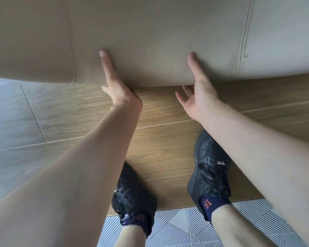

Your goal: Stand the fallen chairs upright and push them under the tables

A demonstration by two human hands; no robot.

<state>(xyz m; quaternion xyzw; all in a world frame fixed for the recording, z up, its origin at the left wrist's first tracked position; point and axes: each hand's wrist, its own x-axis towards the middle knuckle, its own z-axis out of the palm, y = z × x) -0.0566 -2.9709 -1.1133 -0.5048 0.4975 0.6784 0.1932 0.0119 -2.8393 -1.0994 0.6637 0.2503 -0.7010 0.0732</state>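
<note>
A beige upholstered chair point(150, 32) with stitched seams fills the upper half of the head view, its lower edge just above the floor. My left hand point(119, 90) holds that edge, one finger stretched up along the upholstery and the others tucked beneath it. My right hand point(200, 93) holds the same edge a little to the right, one digit lying on the fabric and the remaining fingers reaching under the rim. The chair's legs and the rest of its shape are out of view, so its pose cannot be told.
Wood-look floor planks point(159, 143) run under the chair. My two feet in black shoes point(209, 168) stand close behind my hands. A white tile strip with a line pattern point(168, 225) lies at the bottom. Grey floor tile point(11, 113) is at the left.
</note>
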